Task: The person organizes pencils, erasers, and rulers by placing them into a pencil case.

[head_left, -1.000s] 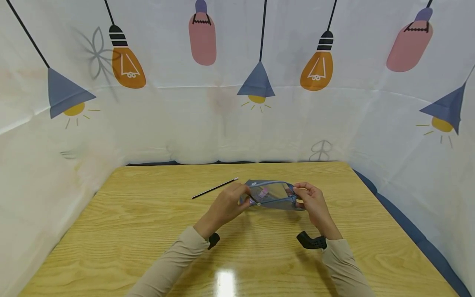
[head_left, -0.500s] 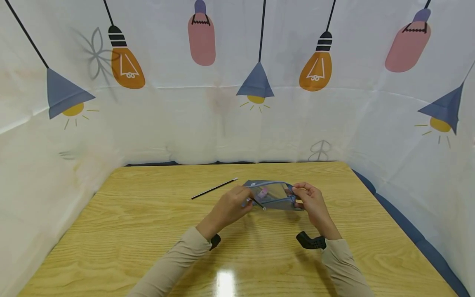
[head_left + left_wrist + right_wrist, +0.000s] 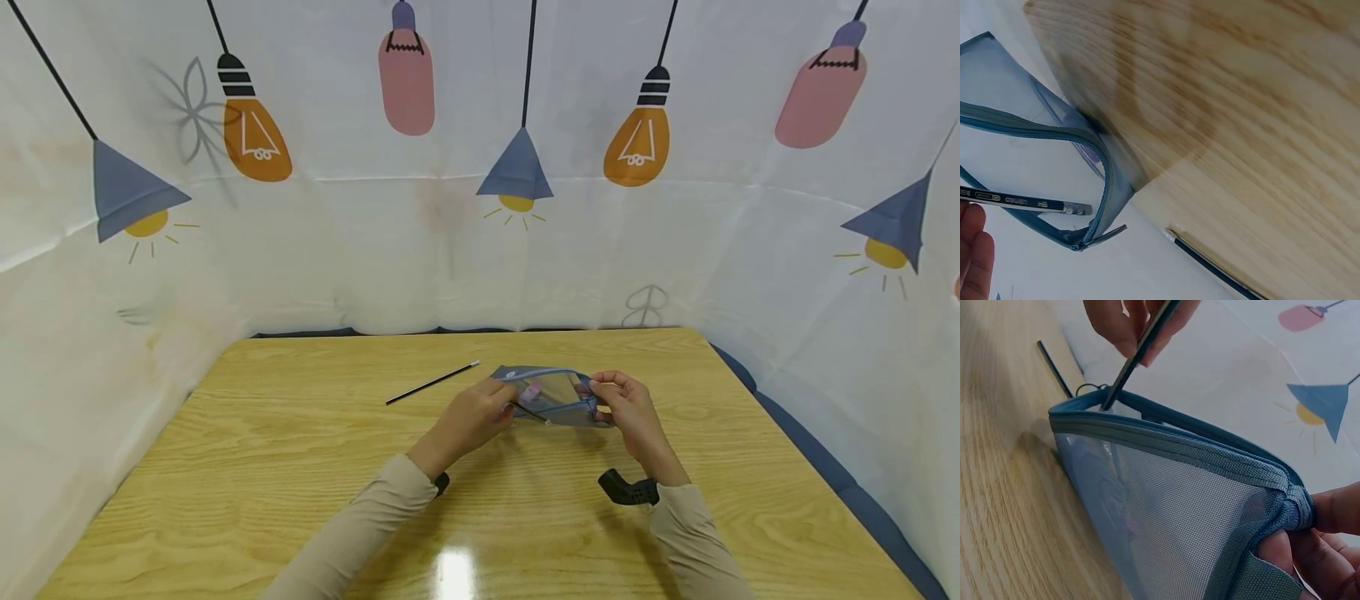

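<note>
My left hand (image 3: 471, 421) pinches a dark pencil (image 3: 1016, 200) by its shaft. The pencil's metal-capped end dips into the unzipped mouth of a blue-trimmed mesh pencil pouch (image 3: 1179, 494), seen clearly in the right wrist view. With thumb and fingers, my right hand (image 3: 628, 412) grips the pouch's right end by the zip. A small pink item (image 3: 531, 392) shows through the pouch; its kind is unclear. A second dark pencil (image 3: 431, 383) lies on the table, behind and left of my left hand.
The wooden table (image 3: 300, 500) stretches around the pouch on all sides. Behind it hangs a white cloth (image 3: 337, 242) printed with lamps and bulbs.
My left hand has shifted slightly right with its pencil, whose capped end now reaches further along the pouch opening. The right hand and the loose pencil have stayed in place.
</note>
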### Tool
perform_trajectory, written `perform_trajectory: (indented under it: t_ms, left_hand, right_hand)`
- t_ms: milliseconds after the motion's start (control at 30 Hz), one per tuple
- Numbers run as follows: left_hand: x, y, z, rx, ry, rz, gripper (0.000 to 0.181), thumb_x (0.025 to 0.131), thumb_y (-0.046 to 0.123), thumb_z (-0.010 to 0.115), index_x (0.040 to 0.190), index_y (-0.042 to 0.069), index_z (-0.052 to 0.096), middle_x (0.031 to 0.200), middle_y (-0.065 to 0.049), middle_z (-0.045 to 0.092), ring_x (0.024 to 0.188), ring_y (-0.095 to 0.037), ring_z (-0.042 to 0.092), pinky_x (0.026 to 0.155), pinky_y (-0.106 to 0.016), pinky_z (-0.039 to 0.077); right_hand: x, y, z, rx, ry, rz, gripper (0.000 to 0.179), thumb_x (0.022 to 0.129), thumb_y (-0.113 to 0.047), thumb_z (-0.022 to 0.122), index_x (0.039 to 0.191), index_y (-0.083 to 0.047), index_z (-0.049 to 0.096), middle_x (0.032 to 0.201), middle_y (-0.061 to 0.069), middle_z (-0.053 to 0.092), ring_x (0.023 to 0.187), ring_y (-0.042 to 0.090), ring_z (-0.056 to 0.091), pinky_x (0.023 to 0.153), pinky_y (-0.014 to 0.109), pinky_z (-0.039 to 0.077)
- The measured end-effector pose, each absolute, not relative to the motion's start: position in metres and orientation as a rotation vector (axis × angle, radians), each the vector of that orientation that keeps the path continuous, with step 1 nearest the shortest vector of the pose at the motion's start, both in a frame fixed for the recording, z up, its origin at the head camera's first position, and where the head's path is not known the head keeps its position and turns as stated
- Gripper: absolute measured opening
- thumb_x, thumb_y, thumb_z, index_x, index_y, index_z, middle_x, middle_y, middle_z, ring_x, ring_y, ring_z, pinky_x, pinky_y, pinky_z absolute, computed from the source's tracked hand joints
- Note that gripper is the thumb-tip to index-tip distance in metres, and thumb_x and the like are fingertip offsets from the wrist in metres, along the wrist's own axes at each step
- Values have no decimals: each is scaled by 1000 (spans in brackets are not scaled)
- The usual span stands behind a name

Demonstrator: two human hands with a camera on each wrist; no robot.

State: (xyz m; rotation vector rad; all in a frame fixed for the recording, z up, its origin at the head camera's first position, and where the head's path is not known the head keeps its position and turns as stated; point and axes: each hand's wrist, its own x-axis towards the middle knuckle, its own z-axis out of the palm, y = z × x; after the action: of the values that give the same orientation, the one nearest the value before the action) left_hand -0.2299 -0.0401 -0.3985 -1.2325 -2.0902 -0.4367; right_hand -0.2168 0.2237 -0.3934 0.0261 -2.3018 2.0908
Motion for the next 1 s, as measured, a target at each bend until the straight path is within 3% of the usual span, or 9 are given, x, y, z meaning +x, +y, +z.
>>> perform_trajectory:
  t_ms: [600, 1000]
  left_hand:
    - [-236, -21, -402, -1121, -2214, -273, 8, 86, 1, 70, 90, 7, 68, 79, -3, 65, 69, -14, 63, 53, -21, 49]
    - [-237, -9, -402, -1093, -2325, -256, 15, 93, 5, 64, 106, 6, 72, 85, -6, 68, 71, -15, 65, 54, -21, 50]
  right_hand:
    - [-217, 224, -393, 27, -2311, 2104, 23, 100, -16, 55, 112, 4, 55, 89, 0, 68, 83, 14, 63, 62, 25, 52]
    - [-218, 223, -394, 24, -2291, 2127, 22, 100, -15, 56, 110, 5, 55, 84, -2, 68, 79, 12, 62, 61, 24, 52]
